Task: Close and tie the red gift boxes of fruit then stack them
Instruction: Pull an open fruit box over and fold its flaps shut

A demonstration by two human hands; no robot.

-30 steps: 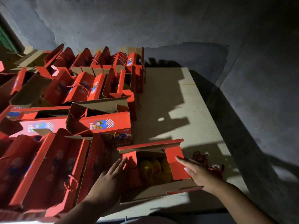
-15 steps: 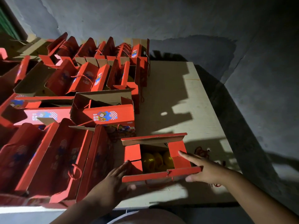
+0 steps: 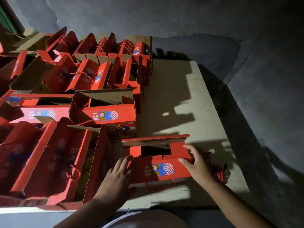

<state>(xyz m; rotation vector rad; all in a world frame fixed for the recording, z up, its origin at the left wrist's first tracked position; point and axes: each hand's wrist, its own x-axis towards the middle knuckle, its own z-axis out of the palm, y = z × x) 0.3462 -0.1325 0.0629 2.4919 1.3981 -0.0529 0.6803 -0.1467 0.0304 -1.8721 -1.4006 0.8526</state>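
The red gift box (image 3: 158,163) stands at the near edge of the pale table (image 3: 189,96), just right of the crowd of other open boxes (image 3: 69,145). Its long axis runs left to right across the view, and its printed near flap (image 3: 162,168), with the cartoon picture, faces up toward the camera. This flap is folded over the opening, while the far flap (image 3: 155,139) stands up behind a dark gap, so I judge the closing is about half done and tying is not yet begun.

The left hand (image 3: 118,176) lies with straight, spread fingers against the left end of the box, gripping nothing; probably it steadies the box so it does not slide. The right hand (image 3: 195,163) has its fingers loosely bent over the right end flap (image 3: 180,151) and presses it inward, which seems to keep the side tucked under the near flap.

A red cord (image 3: 217,170) lies in a loose heap on the table just right of the box, near the right wrist, likely waiting for the tying.
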